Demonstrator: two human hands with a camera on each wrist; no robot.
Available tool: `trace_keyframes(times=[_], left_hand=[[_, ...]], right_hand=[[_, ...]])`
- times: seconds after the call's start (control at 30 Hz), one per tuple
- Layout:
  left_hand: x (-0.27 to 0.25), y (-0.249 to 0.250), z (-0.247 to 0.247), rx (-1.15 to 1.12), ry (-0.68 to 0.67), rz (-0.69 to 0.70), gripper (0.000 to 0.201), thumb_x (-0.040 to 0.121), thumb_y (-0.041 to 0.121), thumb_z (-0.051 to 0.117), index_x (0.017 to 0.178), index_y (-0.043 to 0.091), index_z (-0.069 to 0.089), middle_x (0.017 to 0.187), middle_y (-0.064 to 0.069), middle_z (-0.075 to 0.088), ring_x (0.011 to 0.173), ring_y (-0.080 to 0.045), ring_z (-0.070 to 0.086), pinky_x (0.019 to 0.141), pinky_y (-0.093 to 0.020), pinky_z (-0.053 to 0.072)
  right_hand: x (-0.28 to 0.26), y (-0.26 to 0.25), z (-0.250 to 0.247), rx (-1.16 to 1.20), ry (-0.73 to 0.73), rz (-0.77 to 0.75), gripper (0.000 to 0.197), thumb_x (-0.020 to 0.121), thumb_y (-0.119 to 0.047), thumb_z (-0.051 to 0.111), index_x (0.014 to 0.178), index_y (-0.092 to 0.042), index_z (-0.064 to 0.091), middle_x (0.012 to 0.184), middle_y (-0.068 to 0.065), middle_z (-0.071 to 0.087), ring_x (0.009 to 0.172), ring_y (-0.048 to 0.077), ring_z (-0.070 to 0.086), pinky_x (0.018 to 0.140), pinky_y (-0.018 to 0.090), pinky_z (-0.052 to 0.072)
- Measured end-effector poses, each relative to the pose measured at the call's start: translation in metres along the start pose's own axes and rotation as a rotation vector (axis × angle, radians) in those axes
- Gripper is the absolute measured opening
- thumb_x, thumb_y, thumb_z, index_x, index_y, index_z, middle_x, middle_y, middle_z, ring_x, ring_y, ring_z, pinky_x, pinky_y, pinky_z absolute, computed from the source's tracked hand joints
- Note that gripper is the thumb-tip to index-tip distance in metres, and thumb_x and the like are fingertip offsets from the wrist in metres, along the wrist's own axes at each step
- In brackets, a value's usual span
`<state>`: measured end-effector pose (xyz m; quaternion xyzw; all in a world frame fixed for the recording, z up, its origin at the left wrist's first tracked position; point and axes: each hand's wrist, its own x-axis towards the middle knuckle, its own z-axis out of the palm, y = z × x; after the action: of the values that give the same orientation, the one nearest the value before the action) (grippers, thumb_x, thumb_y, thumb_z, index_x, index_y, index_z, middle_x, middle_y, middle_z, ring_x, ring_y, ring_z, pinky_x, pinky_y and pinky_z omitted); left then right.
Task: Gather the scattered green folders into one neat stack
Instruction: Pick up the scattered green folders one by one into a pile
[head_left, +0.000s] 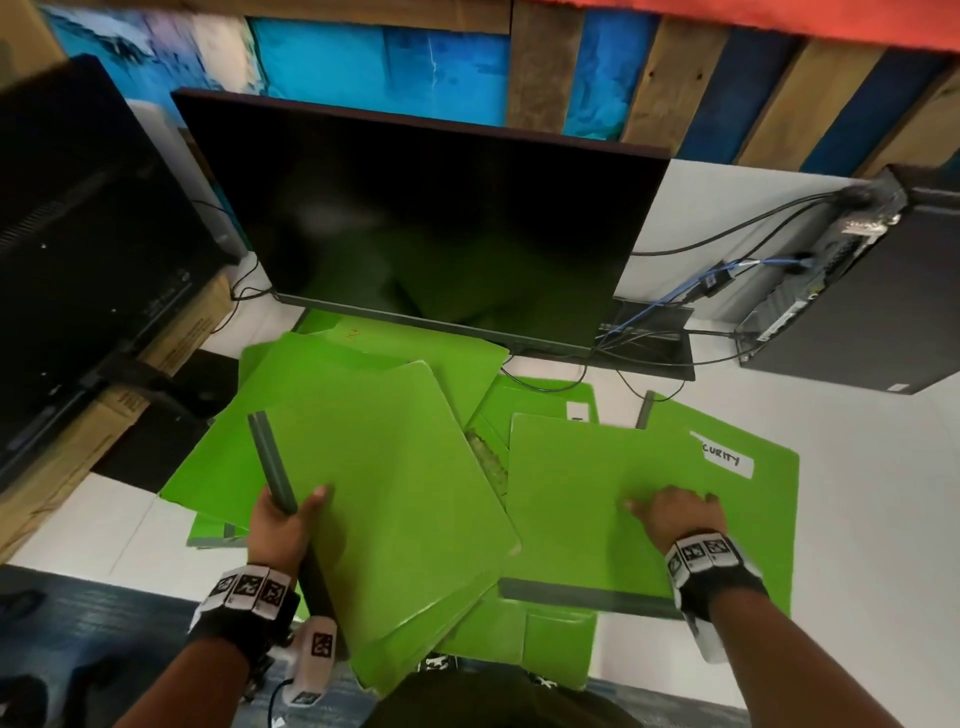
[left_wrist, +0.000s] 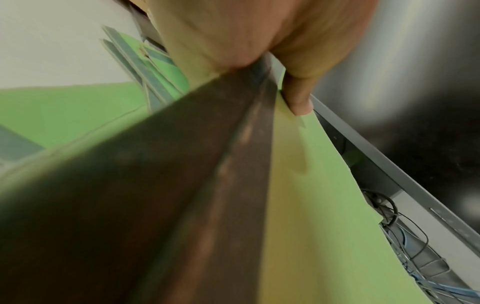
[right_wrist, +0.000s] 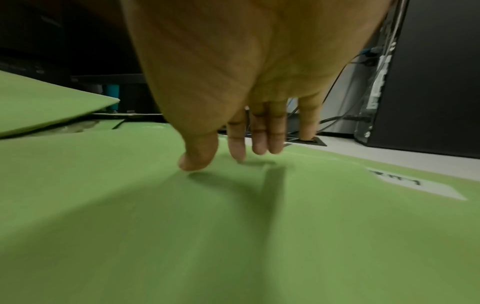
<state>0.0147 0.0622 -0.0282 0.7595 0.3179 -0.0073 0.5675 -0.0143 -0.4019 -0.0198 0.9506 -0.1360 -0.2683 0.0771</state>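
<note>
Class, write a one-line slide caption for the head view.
Left hand grips a held bundle of green folders; right hand reaches onto another folder.

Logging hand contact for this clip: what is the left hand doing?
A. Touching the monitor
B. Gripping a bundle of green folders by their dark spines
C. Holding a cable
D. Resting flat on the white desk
B: the left hand has its grip closed on the dark spine edge of the green folders, thumb on the top cover.

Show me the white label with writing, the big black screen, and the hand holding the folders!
white label (head_left: 723, 460): head view, on its middle, over the writing.
black screen (head_left: 431, 218): head view, middle of the dark glass.
left hand (head_left: 278, 525): head view, on its back.
</note>
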Motion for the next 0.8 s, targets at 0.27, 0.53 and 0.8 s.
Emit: trace_keyframes(times=[0.27,0.53,0.8], left_hand=[[0.009,-0.008,0.015,0.157,-0.034,-0.052,0.039,0.077,0.03,0.08,0.095,0.004,0.056,0.083,-0.019,0.068,0.071,-0.034,0.068,0.068,-0.054,0.058],[0.011,0.0,0.023,0.252,-0.005,-0.062,0.037,0.079,0.025,0.077,0.094,0.001,0.054,0.087,-0.023,0.066,0.078,-0.038,0.067,0.071,-0.051,0.057],[0.022,0.019,0.046,0.23,-0.047,0.015,0.03,0.081,0.02,0.076,0.088,-0.001,0.056,0.076,-0.02,0.065,0.066,-0.03,0.064,0.06,-0.04,0.053]], right_hand=[[0.038,-0.023,-0.026,0.274,0.008,-0.268,0.092,0.085,-0.055,0.054,0.152,-0.022,0.0,0.16,0.001,-0.006,0.147,0.023,0.003,0.118,0.044,0.011],[0.063,-0.015,-0.039,0.229,0.004,-0.209,0.101,0.063,-0.066,0.069,0.144,-0.023,0.027,0.144,0.008,0.036,0.137,0.028,0.029,0.114,0.047,0.016],[0.046,0.097,-0.043,0.762,0.051,0.235,0.114,0.035,-0.082,0.068,0.123,-0.012,0.053,0.114,0.012,0.064,0.101,0.03,0.062,0.089,0.042,0.049]])
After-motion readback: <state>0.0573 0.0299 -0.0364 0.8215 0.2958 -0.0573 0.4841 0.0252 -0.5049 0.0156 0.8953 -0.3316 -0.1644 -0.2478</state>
